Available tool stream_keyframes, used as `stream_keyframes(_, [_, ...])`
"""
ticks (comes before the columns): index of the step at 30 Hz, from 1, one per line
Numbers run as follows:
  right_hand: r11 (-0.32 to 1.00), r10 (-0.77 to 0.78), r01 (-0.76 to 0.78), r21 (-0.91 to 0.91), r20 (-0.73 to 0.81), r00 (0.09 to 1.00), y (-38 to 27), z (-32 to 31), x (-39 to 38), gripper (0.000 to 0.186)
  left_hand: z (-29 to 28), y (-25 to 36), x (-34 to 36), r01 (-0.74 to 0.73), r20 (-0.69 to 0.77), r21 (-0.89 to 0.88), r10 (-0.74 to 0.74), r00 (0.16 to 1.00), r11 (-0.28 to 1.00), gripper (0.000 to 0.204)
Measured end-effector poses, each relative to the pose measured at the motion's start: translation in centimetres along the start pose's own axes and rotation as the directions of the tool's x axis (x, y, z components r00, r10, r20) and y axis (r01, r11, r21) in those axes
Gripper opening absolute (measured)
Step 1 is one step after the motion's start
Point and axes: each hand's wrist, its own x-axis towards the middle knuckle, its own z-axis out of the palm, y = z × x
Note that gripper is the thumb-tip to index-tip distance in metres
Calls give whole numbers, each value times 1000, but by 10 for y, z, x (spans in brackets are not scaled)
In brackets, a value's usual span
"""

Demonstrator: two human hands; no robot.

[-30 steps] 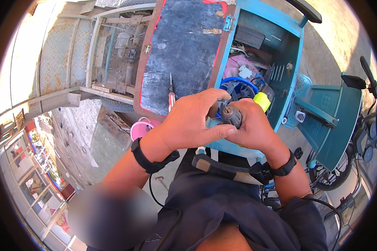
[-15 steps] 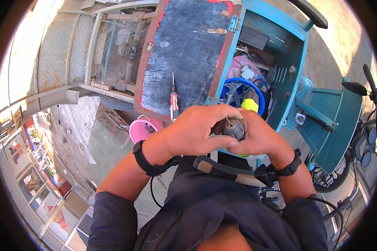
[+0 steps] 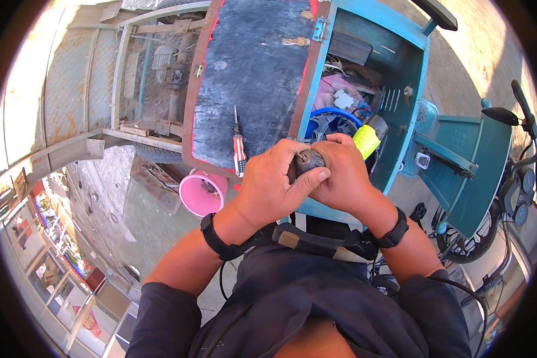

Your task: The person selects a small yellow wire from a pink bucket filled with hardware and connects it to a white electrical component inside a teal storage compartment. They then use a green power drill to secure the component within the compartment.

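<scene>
My left hand (image 3: 271, 185) is closed around the dark, ridged chuck (image 3: 309, 163) of a power drill, thumb and fingers pressed to it. Wrapped round the drill behind the chuck is my right hand (image 3: 343, 176). The drill's bright yellow-green body (image 3: 367, 142) shows beyond my right hand, over the opened teal box. Just left of my hands, a screwdriver (image 3: 239, 152) with a red and white handle lies on the dark panel (image 3: 238, 71). Any bit in the chuck is too small to make out.
The teal metal box (image 3: 410, 48) holds a blue bucket (image 3: 334, 111), pink cloth and jumbled parts. A pink bucket (image 3: 198, 200) stands on the ground to the left. A metal cart frame (image 3: 118, 77) is at upper left, a two-wheeled vehicle (image 3: 519, 197) at right.
Both hands and the drill have shifted up and left since half a second ago. My left fingers sit closer around the chuck, and more of the yellow-green body shows.
</scene>
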Motion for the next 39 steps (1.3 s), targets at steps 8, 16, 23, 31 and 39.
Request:
stream_keyframes(8, [760, 24, -322, 564, 470, 882, 1, -44, 14, 42, -30, 13, 23, 128, 386, -295, -5, 923, 947, 51])
stream_keyframes(16, [922, 29, -191, 336, 432, 902, 10, -26, 5, 21, -17, -2, 5, 172, 311, -196, -106, 944, 965, 43])
stream_keyframes(23, [1000, 9, -10, 29, 17, 1000, 9, 1, 6, 24, -3, -3, 9, 312, 173, -197, -280, 944, 929, 42])
stream_keyframes(31, [753, 102, -428, 501, 553, 827, 19, -24, 4, 30, -25, -5, 16, 263, 458, -274, -115, 881, 925, 46])
stream_keyframes(39, [999, 50, -50, 6, 26, 998, 11, 10, 11, 24, 6, -13, 11, 378, 90, -160, -368, 925, 912, 42])
